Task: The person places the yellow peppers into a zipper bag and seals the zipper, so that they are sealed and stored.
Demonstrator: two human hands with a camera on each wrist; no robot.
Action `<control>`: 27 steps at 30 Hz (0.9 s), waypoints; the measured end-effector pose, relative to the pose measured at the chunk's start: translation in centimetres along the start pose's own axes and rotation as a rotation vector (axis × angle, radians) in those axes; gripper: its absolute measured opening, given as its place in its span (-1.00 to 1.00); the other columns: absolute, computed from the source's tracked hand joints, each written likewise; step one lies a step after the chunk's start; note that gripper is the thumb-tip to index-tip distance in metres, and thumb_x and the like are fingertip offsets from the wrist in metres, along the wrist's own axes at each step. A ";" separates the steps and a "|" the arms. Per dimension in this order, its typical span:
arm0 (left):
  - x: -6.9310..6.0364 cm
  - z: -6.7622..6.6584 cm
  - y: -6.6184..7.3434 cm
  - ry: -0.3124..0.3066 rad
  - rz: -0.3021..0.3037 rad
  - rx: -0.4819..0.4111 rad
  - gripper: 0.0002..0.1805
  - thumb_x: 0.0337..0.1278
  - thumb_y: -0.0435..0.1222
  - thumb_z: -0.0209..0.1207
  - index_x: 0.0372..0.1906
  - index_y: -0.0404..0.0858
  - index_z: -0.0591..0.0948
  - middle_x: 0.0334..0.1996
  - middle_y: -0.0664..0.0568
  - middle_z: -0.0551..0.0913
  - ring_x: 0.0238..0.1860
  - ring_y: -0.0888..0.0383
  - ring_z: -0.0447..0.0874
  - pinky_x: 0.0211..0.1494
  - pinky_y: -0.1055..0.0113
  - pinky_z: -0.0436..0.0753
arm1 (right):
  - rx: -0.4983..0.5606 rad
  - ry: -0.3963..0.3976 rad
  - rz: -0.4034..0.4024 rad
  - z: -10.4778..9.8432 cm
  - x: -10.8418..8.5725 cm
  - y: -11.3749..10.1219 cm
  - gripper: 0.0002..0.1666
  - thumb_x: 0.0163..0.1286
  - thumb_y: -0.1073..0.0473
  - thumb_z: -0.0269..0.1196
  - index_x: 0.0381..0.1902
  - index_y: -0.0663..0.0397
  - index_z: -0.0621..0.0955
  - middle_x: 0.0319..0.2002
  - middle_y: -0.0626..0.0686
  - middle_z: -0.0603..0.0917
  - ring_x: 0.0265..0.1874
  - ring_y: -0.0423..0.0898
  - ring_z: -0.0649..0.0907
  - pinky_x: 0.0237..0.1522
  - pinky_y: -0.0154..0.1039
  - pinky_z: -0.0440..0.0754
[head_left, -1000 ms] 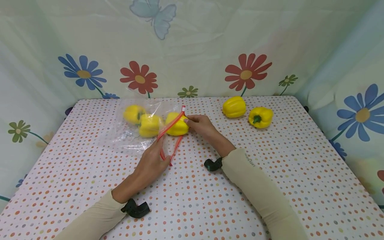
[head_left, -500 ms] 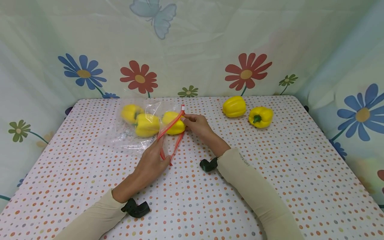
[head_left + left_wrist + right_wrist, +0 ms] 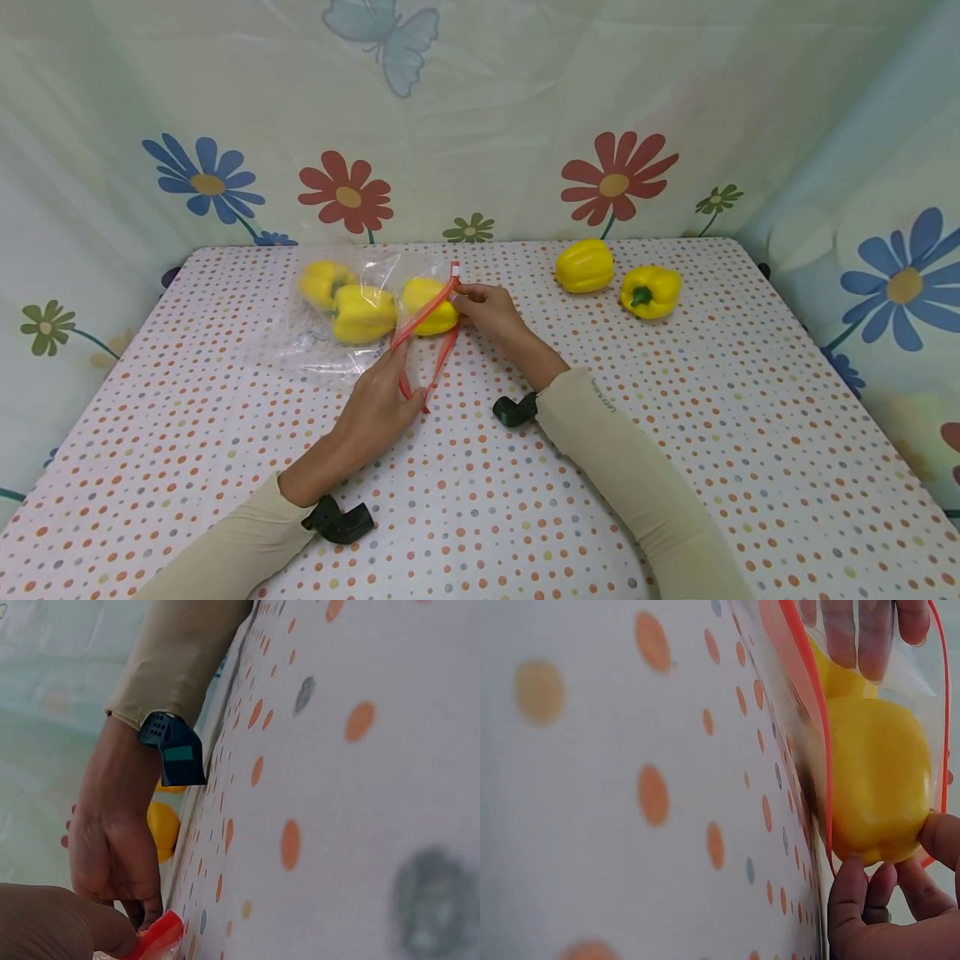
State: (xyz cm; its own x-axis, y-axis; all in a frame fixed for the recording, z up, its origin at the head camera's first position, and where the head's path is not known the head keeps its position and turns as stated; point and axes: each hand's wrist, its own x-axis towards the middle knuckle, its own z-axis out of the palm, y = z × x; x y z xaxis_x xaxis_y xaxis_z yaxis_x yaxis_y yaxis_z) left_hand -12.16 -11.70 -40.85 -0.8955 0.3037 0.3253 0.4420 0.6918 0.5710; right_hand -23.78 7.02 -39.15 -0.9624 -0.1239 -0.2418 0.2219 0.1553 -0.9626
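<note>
Just left of my right hand [image 3: 495, 315], which pinches its end, the yellow bell pepper [image 3: 881, 776] points lengthwise into the zip-top bag [image 3: 322, 358] my left hand [image 3: 381, 400] grips.

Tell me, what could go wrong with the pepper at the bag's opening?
The pepper might slip, since the right hand holds just one end of it. It could also snag the red rim right beside it. If the left hand lost its grip, the floppy clear bag might close up.
</note>
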 end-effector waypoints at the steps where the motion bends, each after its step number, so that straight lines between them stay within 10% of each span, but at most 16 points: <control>1: 0.0 0.0 0.0 0.000 0.002 -0.001 -0.12 0.02 -0.42 0.37 0.43 -0.50 0.18 0.37 -0.33 0.27 0.36 -0.06 0.26 0.28 0.05 0.36 | 0.010 0.002 0.004 0.0 0.0 0.0 -0.54 0.44 0.14 0.19 0.24 0.16 0.53 0.05 0.10 0.56 -0.03 -0.02 0.61 0.01 -0.24 0.58; 27: 0.0 0.1 0.0 0.012 -0.009 0.028 -0.11 0.00 -0.41 0.38 0.43 -0.50 0.19 0.36 -0.31 0.29 0.34 -0.05 0.30 0.29 0.06 0.36 | 0.253 -0.036 0.101 -0.3 0.2 0.0 -0.67 0.49 0.27 0.11 0.12 0.30 0.58 0.05 0.13 0.62 -0.01 -0.07 0.65 -0.03 -0.28 0.59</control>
State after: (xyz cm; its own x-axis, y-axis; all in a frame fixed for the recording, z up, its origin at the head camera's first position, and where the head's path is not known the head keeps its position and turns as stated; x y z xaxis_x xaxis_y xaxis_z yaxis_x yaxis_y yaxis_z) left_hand -12.13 -11.64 -40.95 -0.8988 0.2897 0.3291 0.4321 0.7125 0.5528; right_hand -24.00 7.32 -39.19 -0.9280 -0.1561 -0.3383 0.3533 -0.0809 -0.9320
